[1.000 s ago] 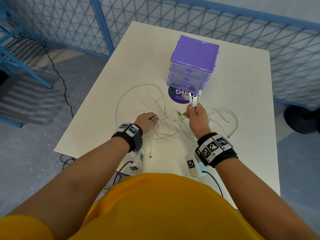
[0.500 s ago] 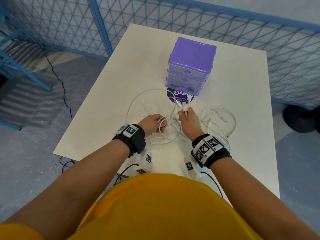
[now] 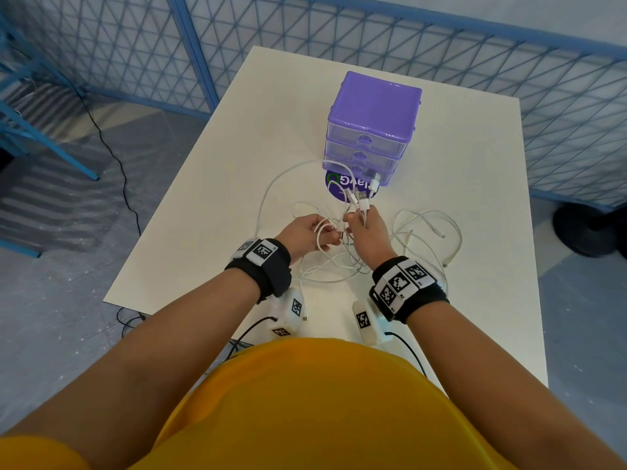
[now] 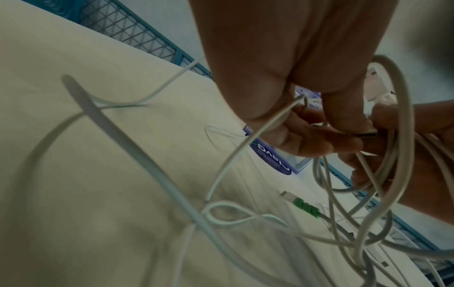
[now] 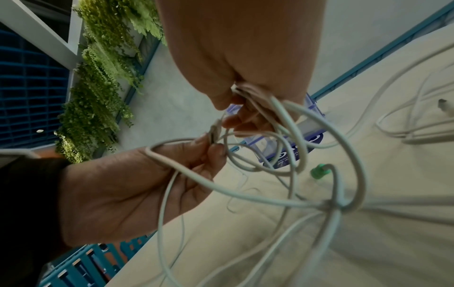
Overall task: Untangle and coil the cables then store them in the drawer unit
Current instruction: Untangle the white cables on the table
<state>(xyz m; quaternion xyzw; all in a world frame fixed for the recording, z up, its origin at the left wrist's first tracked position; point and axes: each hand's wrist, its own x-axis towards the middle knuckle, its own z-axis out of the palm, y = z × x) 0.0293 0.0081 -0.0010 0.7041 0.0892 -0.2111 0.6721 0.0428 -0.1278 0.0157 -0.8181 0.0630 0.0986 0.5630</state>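
Observation:
A tangle of white cables (image 3: 325,262) lies on the white table (image 3: 237,137) in front of the purple drawer unit (image 3: 373,123), whose drawers are closed. My right hand (image 3: 364,225) grips a bunch of cables, and several USB plugs (image 3: 364,195) stick up out of its fist. My left hand (image 3: 315,232) pinches a metal plug end (image 5: 214,134) between thumb and finger, with a white loop (image 5: 176,174) lying over the hand. The two hands nearly touch. A green-collared plug (image 4: 304,205) lies on the table under the hands.
More loose white cable (image 3: 431,232) loops across the table right of my hands. A round purple sticker (image 3: 342,188) sits before the drawer unit. Blue mesh fencing (image 3: 559,96) surrounds the table. A black cord (image 3: 112,157) trails on the floor at left.
My left hand moved right and lifted to meet the right hand, now pinching a plug end. The right hand kept its bunch of cables and shifted slightly toward me.

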